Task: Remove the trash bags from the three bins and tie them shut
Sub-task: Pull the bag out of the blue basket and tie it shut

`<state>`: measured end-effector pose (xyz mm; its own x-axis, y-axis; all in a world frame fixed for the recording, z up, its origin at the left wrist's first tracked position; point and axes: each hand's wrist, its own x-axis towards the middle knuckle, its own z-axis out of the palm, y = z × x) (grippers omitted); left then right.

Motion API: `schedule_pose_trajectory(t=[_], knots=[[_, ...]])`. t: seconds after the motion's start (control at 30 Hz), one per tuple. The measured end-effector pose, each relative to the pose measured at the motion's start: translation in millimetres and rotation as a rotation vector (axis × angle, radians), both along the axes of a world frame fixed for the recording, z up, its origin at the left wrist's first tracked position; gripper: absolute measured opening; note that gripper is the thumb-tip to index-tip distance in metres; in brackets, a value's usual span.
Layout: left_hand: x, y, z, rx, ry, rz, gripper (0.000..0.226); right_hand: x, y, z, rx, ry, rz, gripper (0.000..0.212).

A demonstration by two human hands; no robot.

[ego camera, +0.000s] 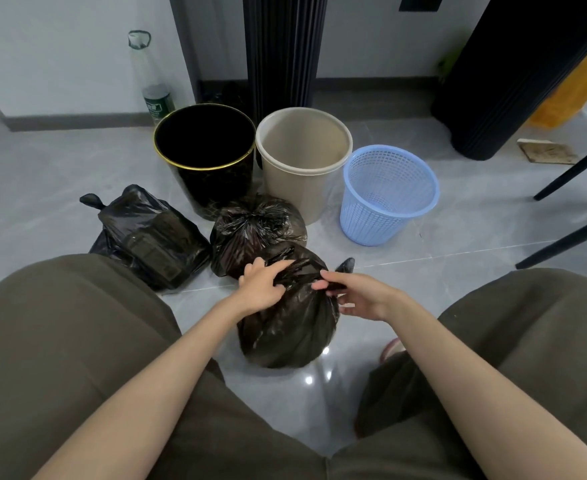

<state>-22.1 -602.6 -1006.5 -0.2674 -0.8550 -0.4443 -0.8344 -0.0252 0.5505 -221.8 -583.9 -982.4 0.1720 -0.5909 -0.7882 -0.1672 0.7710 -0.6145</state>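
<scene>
Tying last bag [285, 330]: left hand [261, 287], right hand [361, 297] grip its neck. Flat bag [153, 240], round bag [250, 230] knotted; black bin [216, 188], beige bin [292, 192], blue bin [371, 220] empty.

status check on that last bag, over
Left hand and right hand both gripping nearest black plastic trash bag at its gathered neck. Knot unfinished. Nothing in the way.

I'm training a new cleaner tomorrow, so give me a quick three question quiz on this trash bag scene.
1. True or false: the blue basket holds no bag.
2. The beige bin stands: A leftmost, B in the middle, C rightmost.
3. Which bag do the left hand and right hand grip?
Key: 1 true; 2 B; 3 the nearest bag.
</scene>
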Motion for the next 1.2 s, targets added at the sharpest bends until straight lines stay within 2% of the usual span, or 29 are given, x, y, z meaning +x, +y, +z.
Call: schedule_pose_trajectory(t=[0.13, 0.2, 0.23, 0.33, 0.47, 0.6, 0.7, 0.77, 0.83, 0.97, 1.1, 1.2], knots=[[0, -9, 11, 0.196, 0.388, 0.317, 0.064, 10, 3, -8, -0.228, 0.054, -0.495, 0.024], [9, -15, 12, 0.248, 0.466, 0.424, 0.066, 9, 0, -10, -0.295, -0.022, -0.692, 0.017], [14, -18, 12, 0.255, 0.433, 0.418, 0.065, 8, -1, -11, -0.313, -0.071, -0.756, 0.016], [28, -20, 9, 0.185, 0.072, 0.172, 0.062, 5, -2, -10, -0.309, -0.184, -0.781, 0.028], [31, -5, 8, -0.053, -0.311, -0.199, 0.047, 4, -2, -9, -0.263, -0.164, -0.78, 0.038], [26, 4, 15, -0.309, -0.681, -0.331, 0.039, 7, -3, -14, -0.236, -0.099, -0.774, 0.042], [20, 3, 17, -0.374, -0.794, -0.347, 0.029, 11, 1, -12, -0.313, 0.095, -0.633, 0.043], [20, 1, 20, -0.39, -0.787, -0.364, 0.026, 13, 3, -13, -0.405, 0.209, -0.519, 0.041], [20, 0, 23, -0.341, -0.673, -0.367, 0.025, 16, 3, -15, -0.496, 0.292, -0.349, 0.044], [14, -7, 20, -0.022, -0.248, -0.243, 0.021, 28, 1, -33, -0.608, 0.514, 0.19, 0.051], [10, -8, 20, 0.12, -0.128, -0.177, 0.022, 37, 10, -25, -0.541, 0.585, 0.467, 0.053], [8, -7, 25, 0.14, -0.048, -0.193, 0.022, 35, 18, -27, -0.581, 0.636, 0.64, 0.084]])
